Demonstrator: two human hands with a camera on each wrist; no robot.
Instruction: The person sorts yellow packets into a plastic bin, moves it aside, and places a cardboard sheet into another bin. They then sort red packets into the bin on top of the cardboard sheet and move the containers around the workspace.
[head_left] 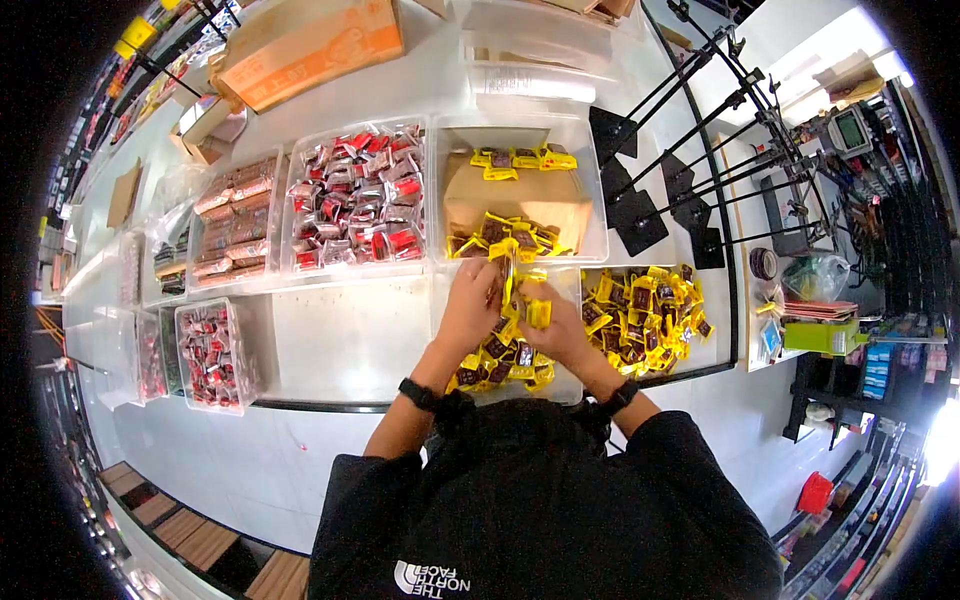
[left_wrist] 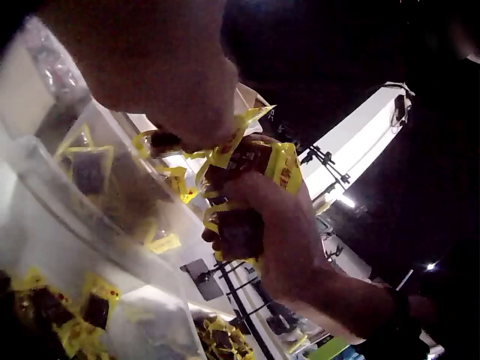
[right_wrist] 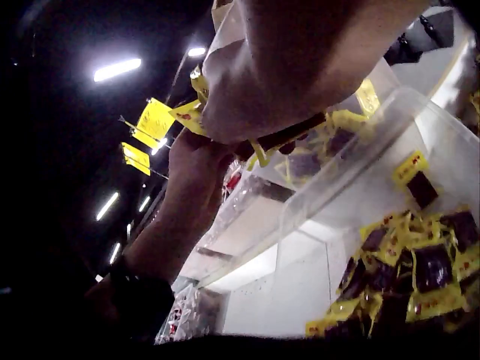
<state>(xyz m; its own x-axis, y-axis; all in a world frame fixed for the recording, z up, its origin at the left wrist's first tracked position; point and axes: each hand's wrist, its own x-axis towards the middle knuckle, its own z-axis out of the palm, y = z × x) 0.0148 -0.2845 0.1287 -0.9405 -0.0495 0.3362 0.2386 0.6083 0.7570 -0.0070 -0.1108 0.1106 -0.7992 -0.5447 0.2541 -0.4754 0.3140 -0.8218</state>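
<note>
Both hands meet over the front clear bin (right_wrist: 289,251), which holds small yellow-edged packets (head_left: 497,374) with dark brown contents. My right hand (head_left: 562,332) grips several such packets (left_wrist: 240,232) in a stack, its thumb laid across them. Close against it, my left hand (head_left: 472,303) pinches yellow packets (head_left: 508,285) at their edges; its fingertips are partly hidden. Just beyond the hands stands another clear bin (head_left: 601,215), lined with brown cardboard (head_left: 515,190), with packets in a front heap (head_left: 505,236) and a short row (head_left: 525,159) at the back.
A loose heap of yellow packets (head_left: 648,318) lies to the right. Bins of red-and-silver packets (head_left: 355,195) and brown packs (head_left: 238,215) stand left, with a smaller bin (head_left: 212,355) nearer. Black stands (head_left: 635,222) with rods rise at back right. An orange carton (head_left: 310,55) sits behind.
</note>
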